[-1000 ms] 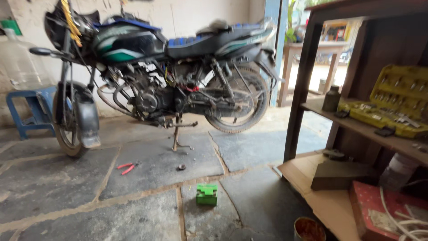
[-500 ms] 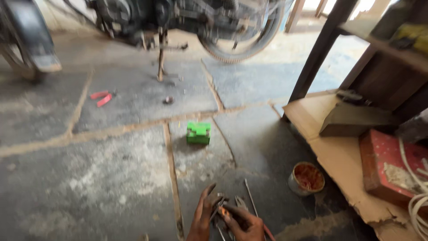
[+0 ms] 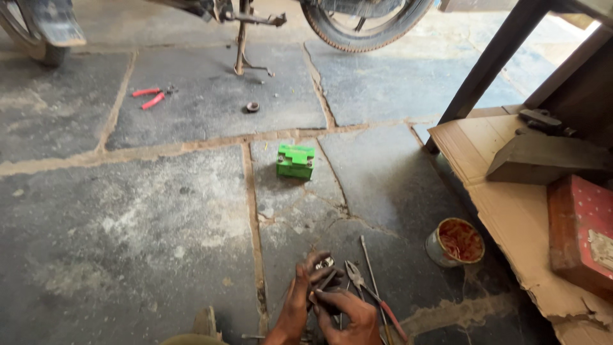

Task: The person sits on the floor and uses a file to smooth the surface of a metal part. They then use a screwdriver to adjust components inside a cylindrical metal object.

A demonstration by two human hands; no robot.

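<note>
My left hand and my right hand are together low at the bottom centre, both greasy, closed around a small metal part with a shiny round end. Right beside them on the stone floor lie pliers with red handles and a thin metal rod. A small green box-shaped battery sits on the floor further ahead.
A motorcycle stands at the top on its stand, rear tyre at top right. Red-handled pliers and a small ring lie near it. To the right are an open tin, cardboard, a red box and a wooden shelf leg.
The view has tilted down from the whole motorcycle to the floor. My hands have come into view and now sit higher and larger in the frame, holding the metal part.
</note>
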